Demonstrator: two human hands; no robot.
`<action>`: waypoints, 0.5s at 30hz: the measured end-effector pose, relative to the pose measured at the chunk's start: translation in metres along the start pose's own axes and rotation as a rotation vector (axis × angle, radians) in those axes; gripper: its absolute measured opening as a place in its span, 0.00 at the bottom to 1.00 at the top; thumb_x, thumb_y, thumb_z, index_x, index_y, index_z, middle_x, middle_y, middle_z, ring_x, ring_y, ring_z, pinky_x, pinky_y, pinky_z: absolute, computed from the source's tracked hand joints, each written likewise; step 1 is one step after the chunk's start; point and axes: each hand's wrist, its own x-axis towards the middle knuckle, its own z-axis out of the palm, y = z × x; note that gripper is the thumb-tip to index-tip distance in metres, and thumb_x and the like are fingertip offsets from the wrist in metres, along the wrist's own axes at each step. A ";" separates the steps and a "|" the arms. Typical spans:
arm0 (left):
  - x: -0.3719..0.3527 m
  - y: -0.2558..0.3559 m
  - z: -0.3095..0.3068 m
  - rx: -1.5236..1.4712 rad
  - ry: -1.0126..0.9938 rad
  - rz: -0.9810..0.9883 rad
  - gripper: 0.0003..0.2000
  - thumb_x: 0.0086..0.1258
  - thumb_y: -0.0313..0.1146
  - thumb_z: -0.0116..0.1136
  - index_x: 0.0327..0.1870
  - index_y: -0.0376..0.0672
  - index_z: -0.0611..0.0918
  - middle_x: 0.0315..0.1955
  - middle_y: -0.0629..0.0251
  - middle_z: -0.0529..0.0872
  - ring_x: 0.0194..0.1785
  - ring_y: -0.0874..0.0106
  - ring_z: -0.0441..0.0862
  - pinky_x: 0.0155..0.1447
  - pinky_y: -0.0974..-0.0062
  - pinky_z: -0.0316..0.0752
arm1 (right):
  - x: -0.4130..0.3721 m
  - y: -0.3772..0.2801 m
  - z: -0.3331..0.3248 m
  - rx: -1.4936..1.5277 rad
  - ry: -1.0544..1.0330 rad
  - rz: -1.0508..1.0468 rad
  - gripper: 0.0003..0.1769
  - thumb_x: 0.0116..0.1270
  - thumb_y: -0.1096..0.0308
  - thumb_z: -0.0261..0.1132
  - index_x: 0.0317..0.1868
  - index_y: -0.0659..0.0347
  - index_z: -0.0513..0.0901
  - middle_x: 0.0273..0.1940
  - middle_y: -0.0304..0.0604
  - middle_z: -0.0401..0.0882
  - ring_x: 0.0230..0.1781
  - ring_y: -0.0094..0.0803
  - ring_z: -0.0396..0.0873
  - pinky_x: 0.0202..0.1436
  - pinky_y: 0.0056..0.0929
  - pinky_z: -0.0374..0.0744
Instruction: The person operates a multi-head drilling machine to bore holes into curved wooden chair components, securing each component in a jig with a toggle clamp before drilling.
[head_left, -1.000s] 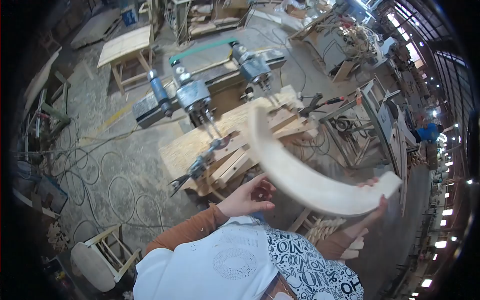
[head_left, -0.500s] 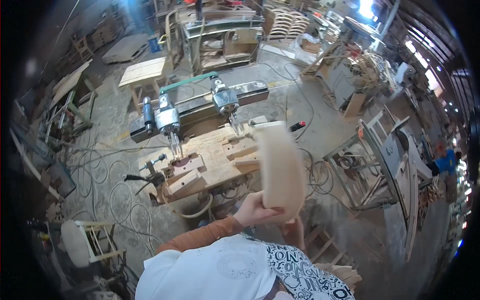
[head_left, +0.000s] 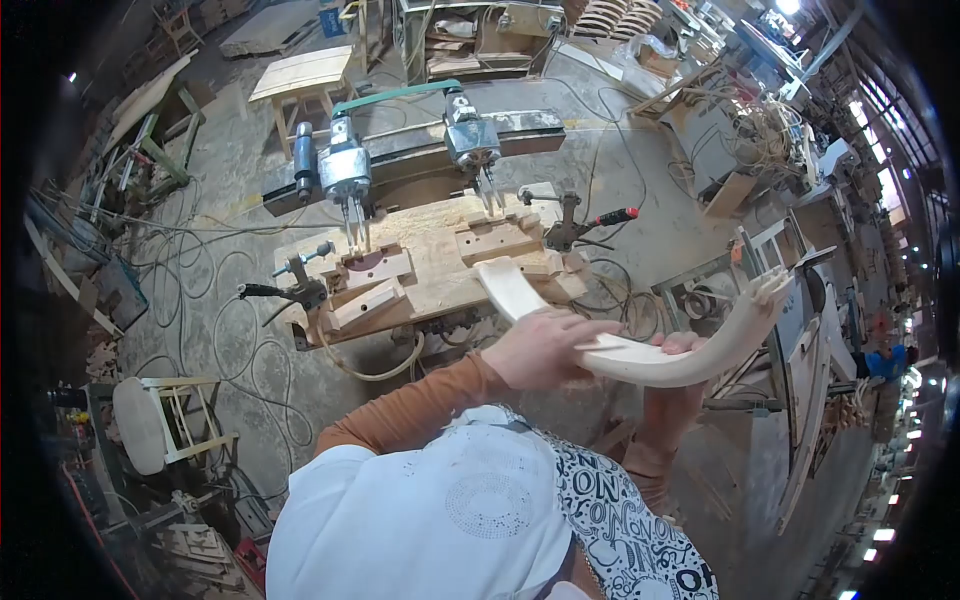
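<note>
Curved part [head_left: 668,371] has swung round: half a second ago it stood end-up over the counter's [head_left: 438,290] right side, now it runs left to right. Left end overlaps the counter's near edge in view; can't tell if it touches. Notched end is up at right, clear of the clamp [head_left: 567,225]. Grip: left hand [head_left: 548,348] closed over the middle, right hand [head_left: 682,343] curled round it just beside. Both drills [head_left: 345,165] [head_left: 472,140] sit beyond, bits above the counter.

Wooden machine table [head_left: 435,292], drilled blocks [head_left: 497,238] on top, clamps [head_left: 308,291] at both ends, sawdust [head_left: 415,226] (mostly towards the back)
</note>
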 end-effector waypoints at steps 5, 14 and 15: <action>-0.017 -0.103 0.013 0.124 0.135 -0.005 0.28 0.54 0.34 0.72 0.59 0.52 0.79 0.52 0.62 0.83 0.56 0.59 0.80 0.62 0.61 0.74 | 0.027 0.024 0.013 -0.085 -0.067 -0.044 0.22 0.67 0.60 0.67 0.57 0.58 0.74 0.45 0.38 0.75 0.51 0.32 0.74 0.68 0.43 0.66; -0.003 -0.187 0.003 -0.030 0.093 -0.058 0.25 0.54 0.25 0.68 0.56 0.49 0.80 0.53 0.61 0.83 0.58 0.58 0.78 0.64 0.62 0.73 | 0.064 0.090 0.048 -0.127 0.007 0.006 0.25 0.58 0.61 0.77 0.52 0.61 0.78 0.47 0.35 0.81 0.51 0.27 0.78 0.60 0.32 0.73; -0.003 -0.192 0.003 -0.038 0.085 -0.057 0.25 0.53 0.25 0.67 0.56 0.49 0.80 0.53 0.61 0.83 0.58 0.58 0.78 0.64 0.62 0.73 | 0.067 0.093 0.053 -0.137 0.012 0.016 0.25 0.58 0.61 0.77 0.52 0.61 0.78 0.47 0.35 0.81 0.51 0.27 0.78 0.60 0.32 0.73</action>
